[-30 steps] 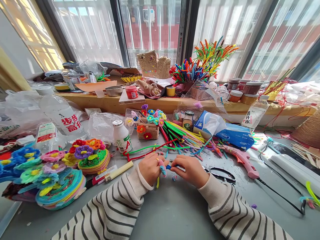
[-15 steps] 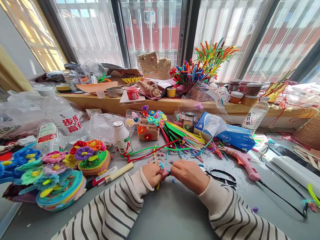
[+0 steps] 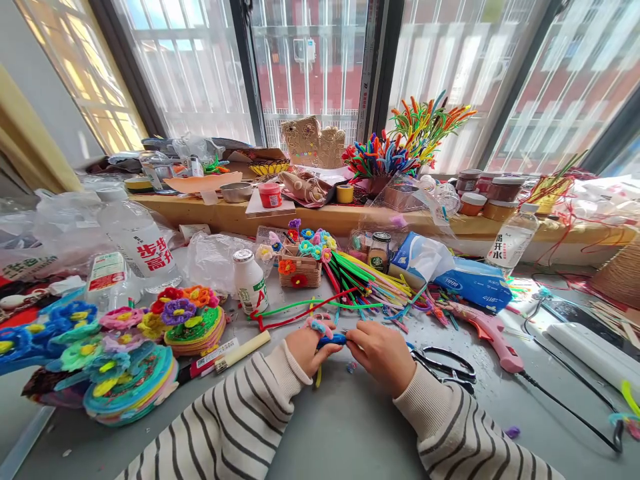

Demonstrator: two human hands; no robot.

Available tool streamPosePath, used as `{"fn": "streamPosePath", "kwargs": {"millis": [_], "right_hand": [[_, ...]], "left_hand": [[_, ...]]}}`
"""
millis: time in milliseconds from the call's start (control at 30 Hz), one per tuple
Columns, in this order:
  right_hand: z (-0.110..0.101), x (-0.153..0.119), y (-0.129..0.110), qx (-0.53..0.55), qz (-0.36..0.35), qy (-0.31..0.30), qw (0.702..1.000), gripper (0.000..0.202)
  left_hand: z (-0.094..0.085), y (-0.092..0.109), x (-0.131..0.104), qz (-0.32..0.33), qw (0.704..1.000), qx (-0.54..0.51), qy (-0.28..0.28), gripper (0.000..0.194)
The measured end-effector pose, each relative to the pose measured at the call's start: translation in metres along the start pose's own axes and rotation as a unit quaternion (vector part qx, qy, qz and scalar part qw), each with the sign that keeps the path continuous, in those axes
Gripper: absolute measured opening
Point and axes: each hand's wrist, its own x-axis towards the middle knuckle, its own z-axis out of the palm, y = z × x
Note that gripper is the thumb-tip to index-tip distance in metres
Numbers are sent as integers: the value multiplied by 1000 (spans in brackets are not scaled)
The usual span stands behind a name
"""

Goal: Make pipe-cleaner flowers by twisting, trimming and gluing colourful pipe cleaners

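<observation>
My left hand [image 3: 304, 352] is closed around a small pink-and-blue pipe-cleaner flower [image 3: 319, 327], which rests over the fingers. A yellow stem end shows below that hand. Between the hands runs a short blue pipe cleaner [image 3: 332, 339]; its left part lies against my left thumb and forefinger. The right hand [image 3: 383, 355] pinches the other end, with its fingertips partly hidden. Just beyond the right wrist lie black-handled scissors [image 3: 447, 363] on the grey table [image 3: 345, 433].
Fuzzy flowers on layered round bases [image 3: 133, 393] stand at left. Behind the hands are a white bottle [image 3: 249, 283], a flower basket [image 3: 300, 270] and a pile of pipe cleaners [image 3: 370, 280]. A pink glue gun [image 3: 495, 333] with its cord lies right.
The hands have shifted slightly; the left one has turned so its thumb points toward the right hand. More of the blue pipe cleaner now shows between them. The camera view has tilted up a little.
</observation>
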Motion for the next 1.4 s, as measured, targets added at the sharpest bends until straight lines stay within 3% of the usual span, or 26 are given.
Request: {"fn": "streamPosePath", "kwargs": {"millis": [67,200,367,500,633,800,967,1200,1300,1400], "right_hand": [[2,-1,1,42,47,-22,998,11],[3,-3,-1,144,83,-51,985,13],[1,-1,-1,253,107,-75,959,16],[-4,1,1,285,119,-91,947,18],[-5,1,4,287,125,-99,944,18],[-4,1,6,260,77,-98,958,13],[-6,-1,3,192,9,-78,978,11],[-1,-4,-3,65,-42,-21,997,13],[-1,-4,-8,8,-69,26,997,19],[-2,-5,-13,-33,-92,57,994,25]], "left_hand": [[0,1,1,76,983,133,99,33],[-6,10,4,214,924,244,201,19],[-11,20,4,224,901,282,244,18],[-8,18,3,229,910,287,191,20],[-5,14,2,208,931,287,88,26],[-7,13,-1,163,953,253,-30,22],[-10,12,-5,144,970,190,-39,22],[-1,0,-8,84,985,145,-39,28],[-1,0,-5,13,996,59,-58,38],[-7,3,1,-80,974,-137,-164,41]]}}
